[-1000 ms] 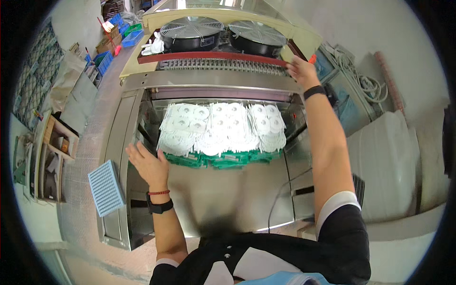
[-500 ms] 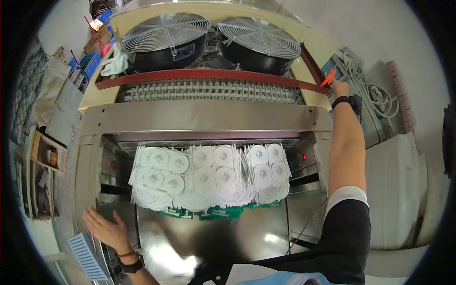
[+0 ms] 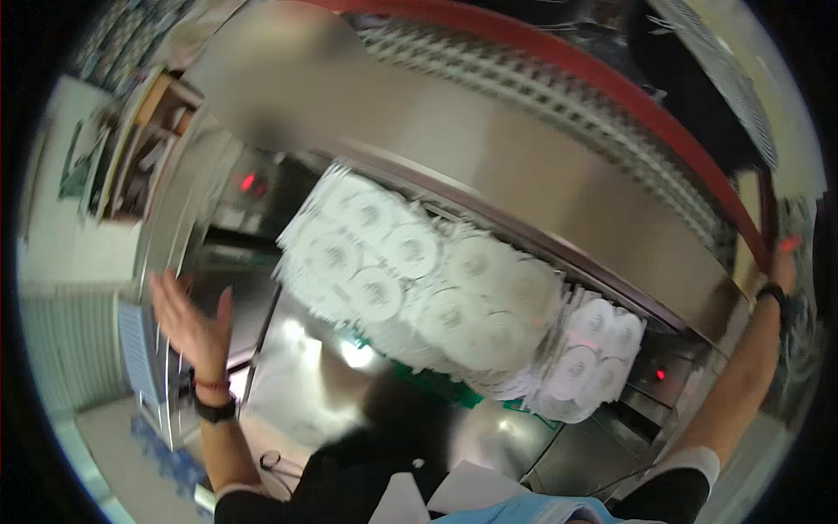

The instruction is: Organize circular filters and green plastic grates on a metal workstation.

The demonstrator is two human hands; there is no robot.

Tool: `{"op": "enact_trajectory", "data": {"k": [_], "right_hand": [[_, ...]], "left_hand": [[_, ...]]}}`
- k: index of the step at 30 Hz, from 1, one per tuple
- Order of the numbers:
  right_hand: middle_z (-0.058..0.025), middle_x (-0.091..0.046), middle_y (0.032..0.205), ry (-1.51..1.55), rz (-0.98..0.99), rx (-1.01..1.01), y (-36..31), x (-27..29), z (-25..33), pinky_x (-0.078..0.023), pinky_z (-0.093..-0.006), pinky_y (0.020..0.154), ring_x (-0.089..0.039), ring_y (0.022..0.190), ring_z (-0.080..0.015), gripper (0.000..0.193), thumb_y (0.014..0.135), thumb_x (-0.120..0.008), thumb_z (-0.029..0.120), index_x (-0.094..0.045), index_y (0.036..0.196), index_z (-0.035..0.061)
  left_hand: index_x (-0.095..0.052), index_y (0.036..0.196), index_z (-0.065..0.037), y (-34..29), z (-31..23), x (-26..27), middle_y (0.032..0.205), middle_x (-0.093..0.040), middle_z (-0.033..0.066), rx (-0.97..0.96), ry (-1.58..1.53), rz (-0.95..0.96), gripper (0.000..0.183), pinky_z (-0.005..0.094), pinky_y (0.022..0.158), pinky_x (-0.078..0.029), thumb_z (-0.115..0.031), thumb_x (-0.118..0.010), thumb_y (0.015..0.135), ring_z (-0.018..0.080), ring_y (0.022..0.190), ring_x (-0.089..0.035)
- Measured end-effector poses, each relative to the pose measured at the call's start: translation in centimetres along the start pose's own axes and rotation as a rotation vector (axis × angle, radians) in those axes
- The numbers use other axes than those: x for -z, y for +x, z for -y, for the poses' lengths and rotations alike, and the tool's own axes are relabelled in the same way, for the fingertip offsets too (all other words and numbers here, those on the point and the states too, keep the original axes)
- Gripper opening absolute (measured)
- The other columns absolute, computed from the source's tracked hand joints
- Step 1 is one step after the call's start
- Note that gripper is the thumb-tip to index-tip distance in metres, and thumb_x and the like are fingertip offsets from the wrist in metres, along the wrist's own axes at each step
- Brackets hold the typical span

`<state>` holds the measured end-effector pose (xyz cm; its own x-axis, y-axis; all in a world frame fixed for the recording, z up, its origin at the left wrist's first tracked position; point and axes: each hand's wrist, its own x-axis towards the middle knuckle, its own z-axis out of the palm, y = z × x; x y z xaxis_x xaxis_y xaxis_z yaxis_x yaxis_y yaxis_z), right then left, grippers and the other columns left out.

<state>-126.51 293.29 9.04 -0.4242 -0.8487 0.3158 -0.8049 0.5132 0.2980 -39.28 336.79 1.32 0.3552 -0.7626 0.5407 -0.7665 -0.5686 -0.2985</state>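
Note:
My left hand (image 3: 192,327) is raised over the machine's left side, palm flat and fingers apart, holding nothing. Far to the right, my right hand (image 3: 786,269) is beside the end of the red rail (image 3: 690,157). Its fingers close on a slim orange object (image 3: 791,243), blurred, whose kind I cannot make out. Between my arms, rows of white panels with round discs (image 3: 454,301) stand packed together on the metal bed, apart from both hands. Green pieces (image 3: 436,384) show under their near edge.
Behind the panels runs a steel crossbar (image 3: 489,148), with a roller conveyor (image 3: 541,87) beyond it. Red lights glow on both side walls. A blue slatted block (image 3: 135,349) is beside my left hand. Scissors (image 3: 278,463) lie near my left forearm.
The view has turned and come closer to the panels, so the scene now tilts down to the right. My left hand stays spread; my right hand remains by the rail's end with the orange object.

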Motion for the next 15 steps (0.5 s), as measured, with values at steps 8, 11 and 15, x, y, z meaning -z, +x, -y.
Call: {"op": "enact_trajectory", "data": {"k": [8, 11, 15], "right_hand": [[-0.0127, -0.066, 0.096, 0.515, -0.367, -0.226, 2.1, -1.0, -10.2, -0.045, -0.0343, 0.080, -0.062, 0.087, -0.0253, 0.058, 0.085, -0.047, 0.056, -0.068, 0.100, 0.0037], [-0.0110, -0.067, 0.095, 0.366, -0.494, -0.326, 0.6, 3.2, -15.6, -0.044, -0.0328, 0.081, -0.062, 0.086, -0.0232, 0.058, 0.085, -0.046, 0.057, -0.068, 0.098, 0.0042], [-0.0034, -0.065, 0.081, 0.649, -0.289, -0.482, -1.4, 15.0, -28.0, -0.043, -0.0311, 0.072, -0.059, 0.076, -0.0166, 0.052, 0.084, -0.049, 0.055, -0.068, 0.083, 0.0059]], "left_hand": [[-0.035, 0.133, 0.001, -0.2, 0.5, 2.2, 0.137, -0.033, 0.0258, 0.033, -0.031, 0.017, 0.088, 0.0449, 0.100, -0.031, -0.033, -0.077, 0.064, 0.0396, 0.125, -0.036], [-0.034, 0.133, 0.000, 0.4, 0.4, 2.6, 0.138, -0.033, 0.0251, 0.045, -0.070, 0.028, 0.089, 0.0445, 0.101, -0.031, -0.033, -0.077, 0.063, 0.0396, 0.125, -0.036], [-0.034, 0.133, 0.000, -0.6, 1.7, 1.4, 0.137, -0.034, 0.0242, 0.076, -0.223, 0.029, 0.088, 0.0439, 0.102, -0.030, -0.034, -0.076, 0.063, 0.0387, 0.125, -0.035]]}}
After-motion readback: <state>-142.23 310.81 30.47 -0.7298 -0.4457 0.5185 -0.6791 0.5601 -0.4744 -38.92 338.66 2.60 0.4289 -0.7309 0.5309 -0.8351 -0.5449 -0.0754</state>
